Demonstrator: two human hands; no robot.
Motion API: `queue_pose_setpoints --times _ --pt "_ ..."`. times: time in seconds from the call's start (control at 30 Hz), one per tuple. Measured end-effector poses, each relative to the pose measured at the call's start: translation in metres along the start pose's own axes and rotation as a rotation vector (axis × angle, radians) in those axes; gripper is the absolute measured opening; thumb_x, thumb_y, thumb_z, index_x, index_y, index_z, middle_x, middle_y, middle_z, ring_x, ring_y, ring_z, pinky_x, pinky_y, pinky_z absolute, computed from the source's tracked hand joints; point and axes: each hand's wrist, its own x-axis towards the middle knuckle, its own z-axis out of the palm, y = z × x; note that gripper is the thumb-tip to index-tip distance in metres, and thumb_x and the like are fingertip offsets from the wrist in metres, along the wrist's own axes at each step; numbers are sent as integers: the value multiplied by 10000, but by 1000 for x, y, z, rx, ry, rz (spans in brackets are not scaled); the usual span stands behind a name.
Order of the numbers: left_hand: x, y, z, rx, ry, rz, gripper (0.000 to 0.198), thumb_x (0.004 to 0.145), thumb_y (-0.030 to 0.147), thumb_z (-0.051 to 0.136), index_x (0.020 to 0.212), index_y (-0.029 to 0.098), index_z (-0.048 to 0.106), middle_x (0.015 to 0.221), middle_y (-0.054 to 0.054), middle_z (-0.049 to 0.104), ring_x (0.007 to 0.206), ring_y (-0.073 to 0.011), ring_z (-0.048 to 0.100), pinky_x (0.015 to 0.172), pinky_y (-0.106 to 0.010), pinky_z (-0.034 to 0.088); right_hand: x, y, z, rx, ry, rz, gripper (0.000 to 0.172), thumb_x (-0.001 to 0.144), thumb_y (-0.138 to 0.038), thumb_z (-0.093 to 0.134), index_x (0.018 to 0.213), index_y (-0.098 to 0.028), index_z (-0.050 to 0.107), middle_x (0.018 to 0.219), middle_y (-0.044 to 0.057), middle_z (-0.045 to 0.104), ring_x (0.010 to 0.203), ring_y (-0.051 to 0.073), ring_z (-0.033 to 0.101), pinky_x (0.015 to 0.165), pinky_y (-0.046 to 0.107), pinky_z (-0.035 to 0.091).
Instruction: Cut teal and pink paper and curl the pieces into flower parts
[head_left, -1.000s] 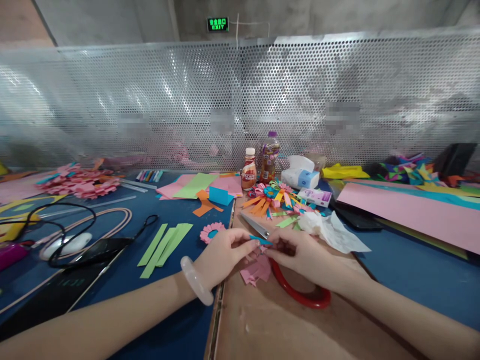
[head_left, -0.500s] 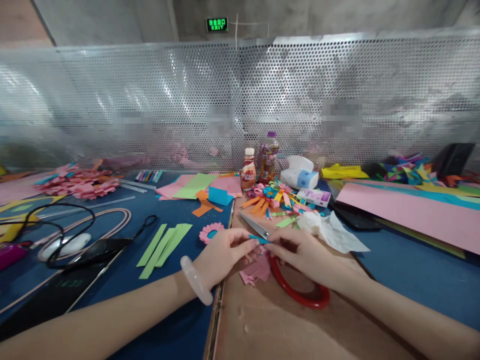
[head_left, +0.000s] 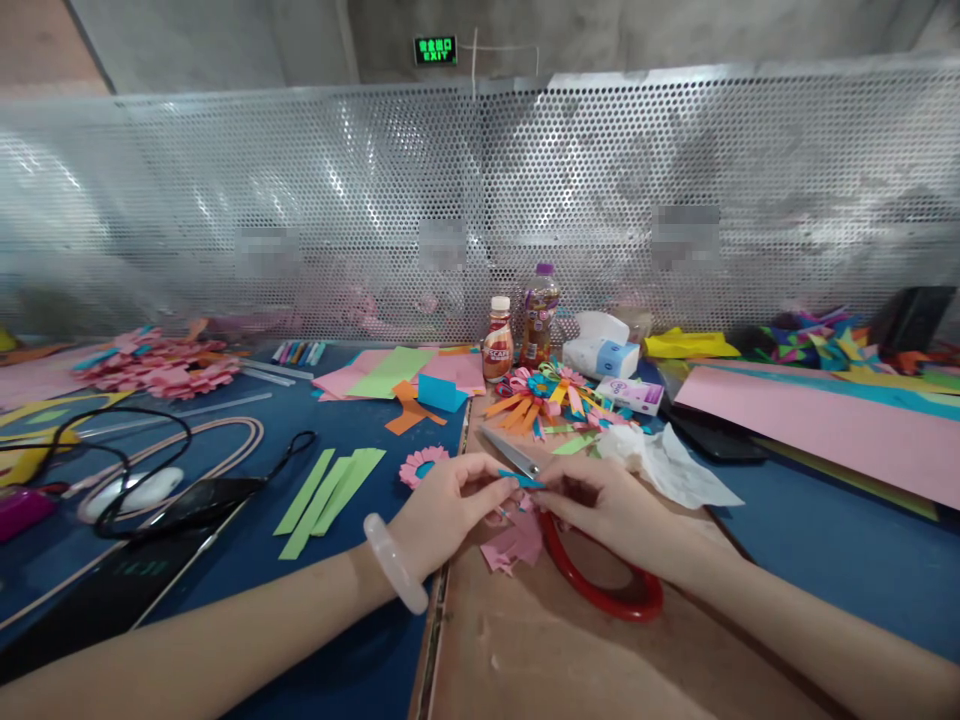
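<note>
A small piece of blue paper (head_left: pixel 523 480) is pinched between my two hands over the brown board. My left hand (head_left: pixel 457 505), with a pale bangle at the wrist, grips its left end between thumb and fingers. At the other end, my right hand (head_left: pixel 604 500) pinches it too. Red-handled scissors (head_left: pixel 600 590) lie beneath my hands, blades pointing away to the left. Pink paper scraps (head_left: pixel 511 545) rest under my fingers. Just beyond my left hand is a pink paper flower (head_left: pixel 421 465) with a blue centre.
Green paper strips (head_left: pixel 330 500) lie on the blue tabletop at left. A crumpled tissue (head_left: pixel 675 462) and colourful paper flowers (head_left: pixel 544 390) sit beyond my hands, before two drink bottles (head_left: pixel 540 315). Cables and a phone (head_left: pixel 105 590) are far left; pink sheets (head_left: pixel 817 420) are at right.
Both hands keep their pinch on the blue paper, with barely any movement. The whole view has shifted very slightly.
</note>
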Motion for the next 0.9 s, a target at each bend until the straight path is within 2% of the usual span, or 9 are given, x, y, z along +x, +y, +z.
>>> queue_pose_setpoints --times 0.1,0.33,0.5,0.9 --pt "0 0 -1 40 13 31 237 764 382 561 788 148 593 797 -37 622 769 -157 572 712 -287 467 0 -2 -1 49 -21 9 174 829 -286 476 854 -206 628 799 10 648 703 138 565 625 248 434" --pt "-2 1 1 118 11 59 243 779 380 541 797 145 599 791 -42 624 745 -158 574 685 -278 464 1 -5 -5 139 -27 71 209 837 -269 449 775 -182 628 636 -10 583 596 116 533 569 223 416" --pt "-3 1 2 117 21 63 227 784 374 531 789 156 592 788 -33 622 761 -157 572 697 -274 454 2 0 -4 195 -62 92 197 828 -264 458 748 -177 615 628 -10 583 582 114 540 559 219 418" --pt "-4 3 2 79 5 40 210 803 360 512 758 159 551 709 1 569 659 -115 522 610 -237 418 2 -4 -5 209 -104 74 180 812 -234 476 721 -167 616 650 -1 616 588 107 528 570 218 405"
